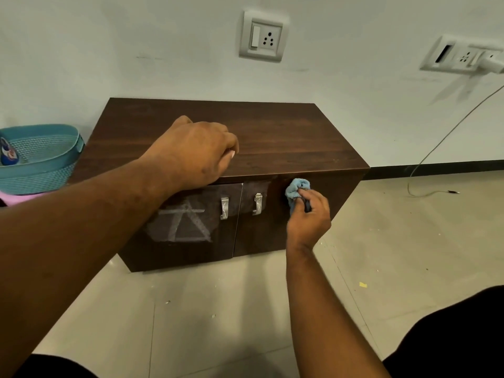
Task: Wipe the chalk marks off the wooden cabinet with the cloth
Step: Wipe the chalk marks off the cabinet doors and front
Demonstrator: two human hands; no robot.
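Observation:
A low dark wooden cabinet (272, 132) stands against the wall, with two doors and metal handles. White chalk marks (188, 225), a triangle with smears, cover the left door. A fainter chalk smear shows around the right door's handle (257, 203). My right hand (309, 214) grips a bunched light blue cloth (296, 190) and presses it on the upper part of the right door. My left hand (195, 154) rests on the front edge of the cabinet top, fingers curled, above the left door; I cannot tell if a small pale thing sits at its fingertips.
A teal woven basket (41, 170) sits left of the cabinet on something pink. Two socket plates (261, 36) are on the wall; a cable (436, 148) hangs from the right one to the tiled floor. My dark-clothed knees fill the bottom corners.

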